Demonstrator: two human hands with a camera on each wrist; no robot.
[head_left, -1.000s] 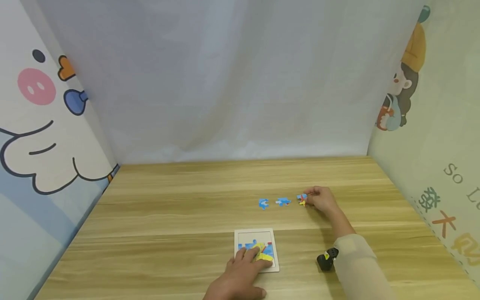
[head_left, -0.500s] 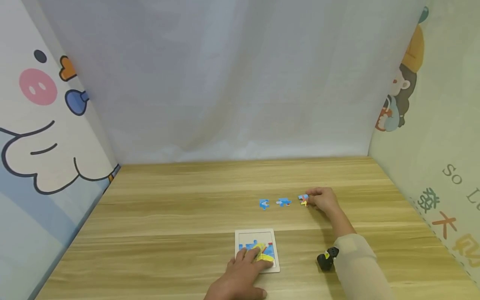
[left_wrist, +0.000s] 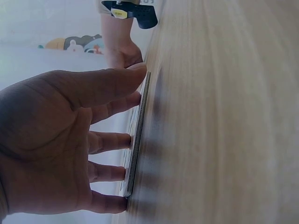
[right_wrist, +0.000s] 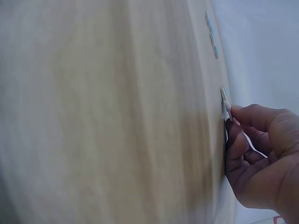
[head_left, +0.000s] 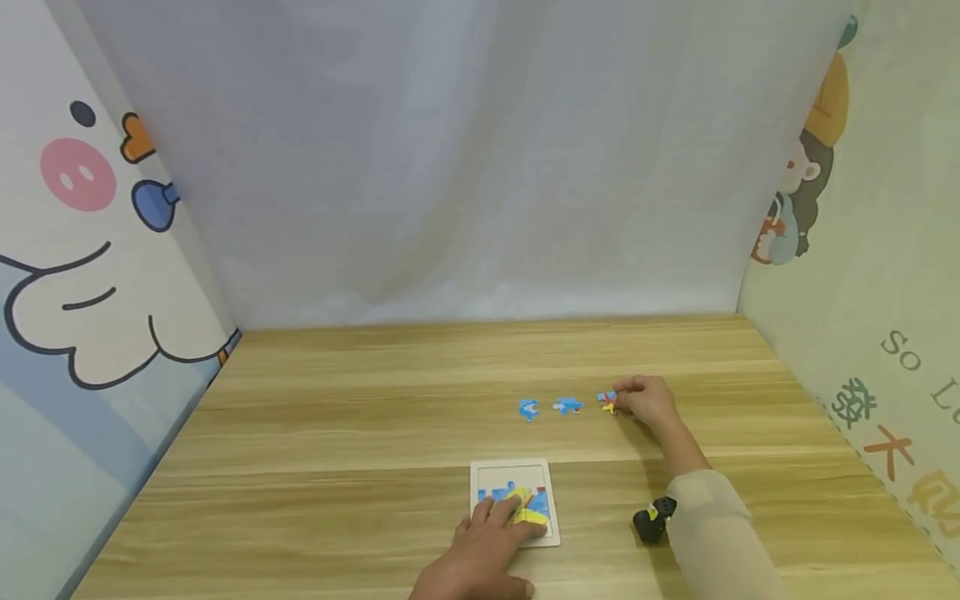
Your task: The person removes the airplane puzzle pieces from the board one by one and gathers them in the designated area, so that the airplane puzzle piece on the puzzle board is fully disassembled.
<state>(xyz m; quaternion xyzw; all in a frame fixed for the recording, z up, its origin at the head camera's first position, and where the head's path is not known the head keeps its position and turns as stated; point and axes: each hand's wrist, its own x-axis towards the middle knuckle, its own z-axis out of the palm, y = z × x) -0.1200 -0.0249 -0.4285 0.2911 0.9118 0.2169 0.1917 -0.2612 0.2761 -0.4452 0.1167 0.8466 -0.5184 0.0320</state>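
A square puzzle board (head_left: 480, 469) with a pale frame lies near the front of the table, partly filled with blue and yellow pieces. My left hand (head_left: 480, 546) rests on its lower part with fingers spread and straight, hiding some of the picture. In the left wrist view the fingertips touch the thin board (left_wrist: 136, 149). Farther back, my right hand (head_left: 648, 402) pinches a blue, red and yellow puzzle piece (head_left: 606, 400) between thumb and finger. The right wrist view shows this puzzle piece (right_wrist: 225, 103) tilted at the fingertips, close to the tabletop.
Two blue puzzle pieces lie left of the right hand: one puzzle piece (head_left: 568, 405) nearer, another puzzle piece (head_left: 528, 409) farther left. A black camera (head_left: 654, 521) sits on the right wrist. A pale curtain (head_left: 480, 167) hangs behind the wooden table (head_left: 337, 400), with printed panels at both sides.
My right hand and the piece it pinches have shifted very slightly right, the piece turning a little. The left hand stays on the puzzle board.
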